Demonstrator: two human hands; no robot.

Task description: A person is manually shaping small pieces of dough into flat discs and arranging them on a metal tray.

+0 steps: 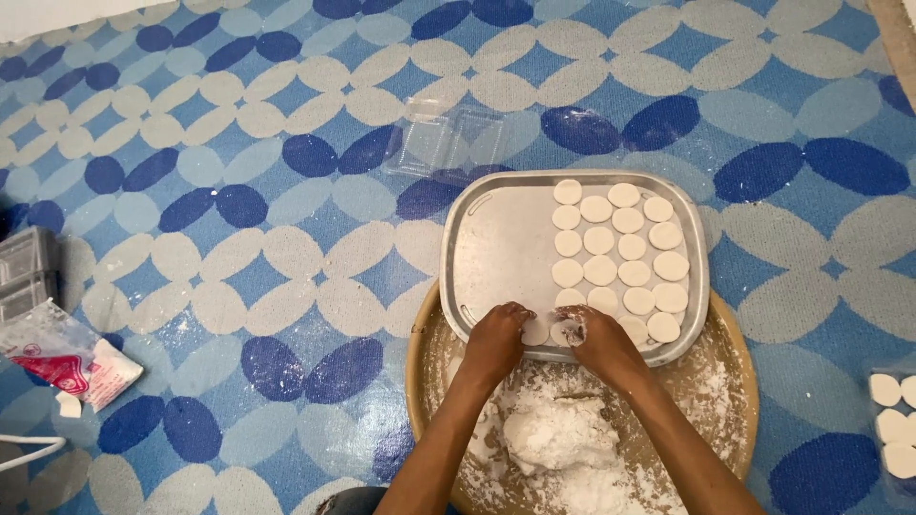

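We press both hands at the near edge of the rectangular metal tray (458, 248): left hand (496, 339) and right hand (596, 339), fingers curled onto a small white dough disc (536, 332) between them. Beyond our fingertips lie four rows of finished white discs (615, 250); the tray's left half is bare, and a white dough lump (558, 434) sits behind our wrists in the round wooden bowl (735, 381).

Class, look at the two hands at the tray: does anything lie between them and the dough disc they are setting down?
Nothing visible does. The left hand and right hand already touch the dough disc on the metal tray.
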